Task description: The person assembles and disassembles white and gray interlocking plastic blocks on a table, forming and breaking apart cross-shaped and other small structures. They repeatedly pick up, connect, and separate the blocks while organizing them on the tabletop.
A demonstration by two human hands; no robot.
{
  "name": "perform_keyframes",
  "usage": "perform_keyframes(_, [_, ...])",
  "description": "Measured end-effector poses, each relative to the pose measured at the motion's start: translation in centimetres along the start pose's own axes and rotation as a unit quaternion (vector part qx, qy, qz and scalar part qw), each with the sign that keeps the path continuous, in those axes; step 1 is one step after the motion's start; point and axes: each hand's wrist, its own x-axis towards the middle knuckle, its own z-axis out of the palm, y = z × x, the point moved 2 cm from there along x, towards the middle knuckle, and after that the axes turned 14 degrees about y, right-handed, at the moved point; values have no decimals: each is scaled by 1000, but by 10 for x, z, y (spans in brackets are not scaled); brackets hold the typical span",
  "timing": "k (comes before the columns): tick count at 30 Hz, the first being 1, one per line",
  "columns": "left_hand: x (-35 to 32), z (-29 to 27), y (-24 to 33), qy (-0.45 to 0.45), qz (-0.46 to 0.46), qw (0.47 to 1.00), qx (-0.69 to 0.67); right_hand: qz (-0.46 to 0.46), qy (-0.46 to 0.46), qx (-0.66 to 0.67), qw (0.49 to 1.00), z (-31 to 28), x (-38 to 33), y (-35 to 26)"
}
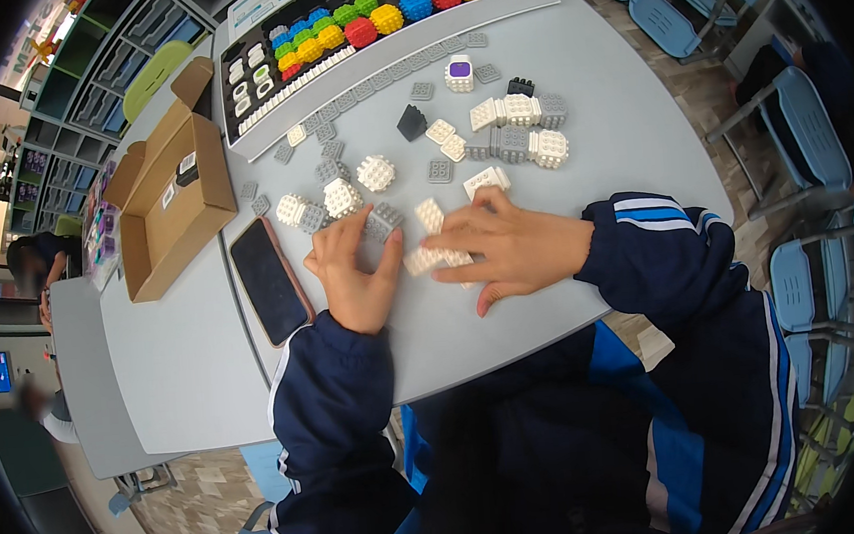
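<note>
- White studded plastic blocks, blurred, under and beside right hand, fingers spread; grip, cannot tell.
- Left hand: thumb, forefinger parted around grey studded plastic cube; pinch unclear.
- Probably light, stiff; hold opposite sides.

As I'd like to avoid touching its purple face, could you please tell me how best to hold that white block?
Probably across its left and right sides, from above: the white block looks boxy, its purple face is turned toward the camera, and the grey tile close on its right lies flat, likely below the fingers.
</note>
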Motion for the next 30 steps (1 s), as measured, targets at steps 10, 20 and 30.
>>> perform_keyframes(10, [0, 4, 10, 19, 14, 1000, -9, -11, -27, 176, 984, -6, -5, -18])
perform_keyframes(20, [29, 39, 69, -71, 167, 982, -43, -23, -7, 208, 978, -10, -19, -20])
perform_keyframes(30, [31, 54, 63, -97, 75, 978, -169, -62, 86, 390, 915, -6, -23, -37])
